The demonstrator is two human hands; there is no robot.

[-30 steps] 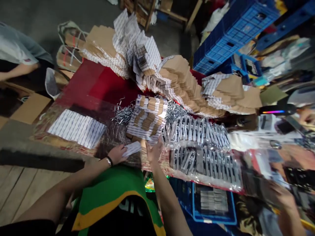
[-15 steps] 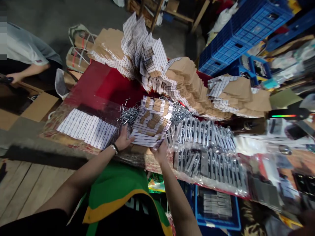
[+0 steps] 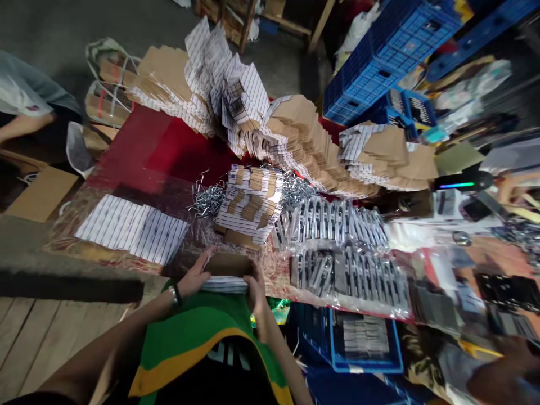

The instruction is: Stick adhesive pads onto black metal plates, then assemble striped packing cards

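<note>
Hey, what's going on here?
A person holds a stack of kraft and striped white cards between their left hand and right hand. Fanned rows of similar cards, a pile of metal clips and plastic-wrapped packs lie on the red-covered table. Another person's hand shows at lower right.

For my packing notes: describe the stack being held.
Find the near edge of the red-covered table. There, between the left hand and right hand, is a small stack of brown card on striped white paper, the only stack held up.
</note>
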